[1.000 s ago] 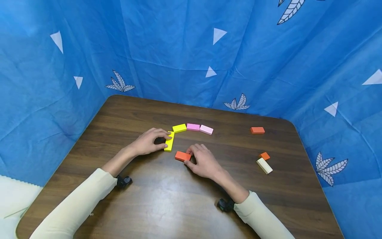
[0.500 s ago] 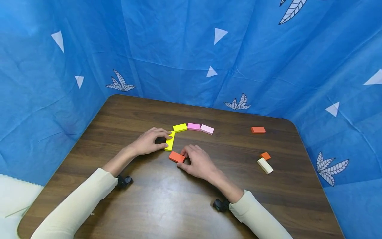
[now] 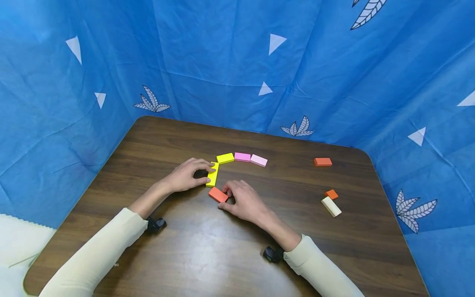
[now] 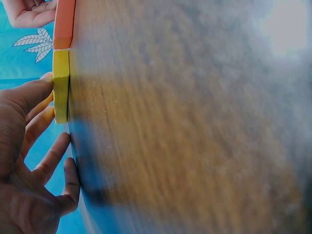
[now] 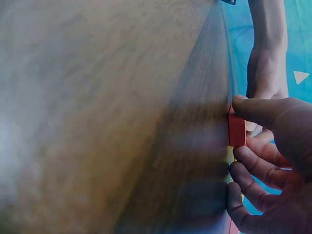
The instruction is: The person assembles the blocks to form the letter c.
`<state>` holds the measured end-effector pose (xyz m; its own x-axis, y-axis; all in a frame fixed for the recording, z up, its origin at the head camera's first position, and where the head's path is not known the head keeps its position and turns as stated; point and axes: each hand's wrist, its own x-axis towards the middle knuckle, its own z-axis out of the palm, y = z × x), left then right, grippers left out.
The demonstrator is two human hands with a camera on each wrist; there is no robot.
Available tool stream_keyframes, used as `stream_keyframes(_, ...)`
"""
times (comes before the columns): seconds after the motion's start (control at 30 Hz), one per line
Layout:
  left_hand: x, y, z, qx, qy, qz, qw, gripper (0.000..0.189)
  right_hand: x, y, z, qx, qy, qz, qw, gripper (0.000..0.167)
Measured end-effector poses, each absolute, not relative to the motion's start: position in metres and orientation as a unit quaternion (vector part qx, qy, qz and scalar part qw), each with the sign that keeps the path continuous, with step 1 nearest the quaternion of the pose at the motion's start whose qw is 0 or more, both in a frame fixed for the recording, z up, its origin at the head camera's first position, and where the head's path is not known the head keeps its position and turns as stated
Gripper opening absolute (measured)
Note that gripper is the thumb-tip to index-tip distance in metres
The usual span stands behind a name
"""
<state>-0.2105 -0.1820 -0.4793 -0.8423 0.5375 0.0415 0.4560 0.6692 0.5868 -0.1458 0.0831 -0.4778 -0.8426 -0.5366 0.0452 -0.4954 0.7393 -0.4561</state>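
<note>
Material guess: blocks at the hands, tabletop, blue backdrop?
Held yellow block and orange-red block: likely painted wood, smooth, evenly coloured; plastic possible.
Tabletop: wood or laminate, satin; grain and soft glare.
Blue backdrop: fabric or plastic sheet, slight sheen; folds and creases.

Worktop (image 3: 371,255), 1: dark brown wood grain, rounded corners; pale glare (image 3: 202,253) toward near edge. Blue cloth (image 3: 208,41): creased, behind far edge and beyond both sides; prints in head view, 6 white triangles (image 3: 276,43), 4 leaf sprigs (image 3: 151,102). White surface (image 3: 22,239): beyond left edge.
</note>
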Motion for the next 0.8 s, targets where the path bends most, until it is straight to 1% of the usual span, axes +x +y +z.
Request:
stream_keyframes(0.43,-0.2123,-0.1834,-0.482,0.28,0.911,0.297,0.063,0.038,-0.1488,0.0784,-0.4788,-0.281,0.935,-0.212,0.042,0.04)
stream_keyframes(0.63,-0.2121,-0.1823,-0.4806,0.276,0.911,0.3,0.071,0.037,-0.1491,0.0776,-0.4792,-0.285,0.935,-0.211,0.033,0.039)
stream_keyframes(0.8,-0.2122,-0.1823,-0.4811,0.273,0.911,0.3,0.072,0.037,-0.1483,0.0797,-0.4788,-0.287,0.932,-0.22,0.033,0.042)
